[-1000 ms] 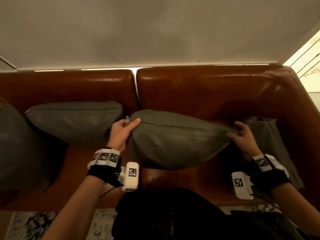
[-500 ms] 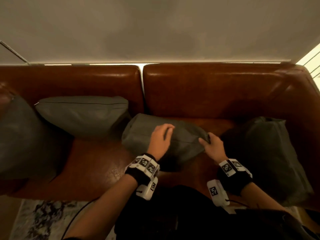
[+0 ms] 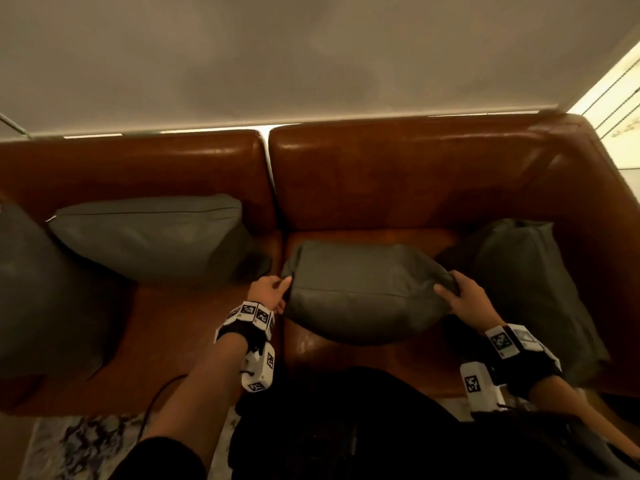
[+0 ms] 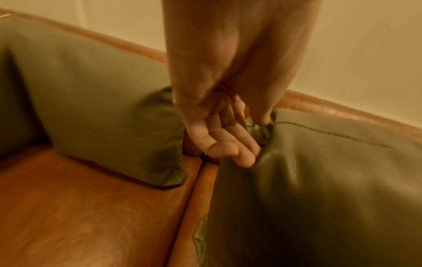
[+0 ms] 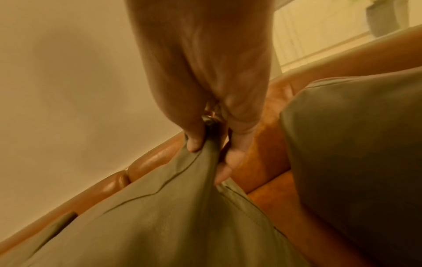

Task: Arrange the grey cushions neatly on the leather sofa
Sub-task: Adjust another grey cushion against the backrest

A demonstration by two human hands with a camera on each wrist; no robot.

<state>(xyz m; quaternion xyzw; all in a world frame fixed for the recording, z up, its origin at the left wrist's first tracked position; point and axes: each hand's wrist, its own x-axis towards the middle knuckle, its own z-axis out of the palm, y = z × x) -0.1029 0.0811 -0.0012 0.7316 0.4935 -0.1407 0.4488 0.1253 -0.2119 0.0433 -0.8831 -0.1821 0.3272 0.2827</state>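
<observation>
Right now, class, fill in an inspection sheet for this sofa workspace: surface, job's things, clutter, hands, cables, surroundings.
Surface: brown leather sofa, two seat sections.
Job's things: middle cushion on the right seat, off the backrest; left cushion leaning on the backrest; right cushion at the armrest; far-left cushion partly in frame.
Clutter: nothing seen.
Hands: left hand and right hand pinch the middle cushion's two ends.
Cables: thin cable by the left forearm.
Surroundings: pale wall; patterned rug.
</observation>
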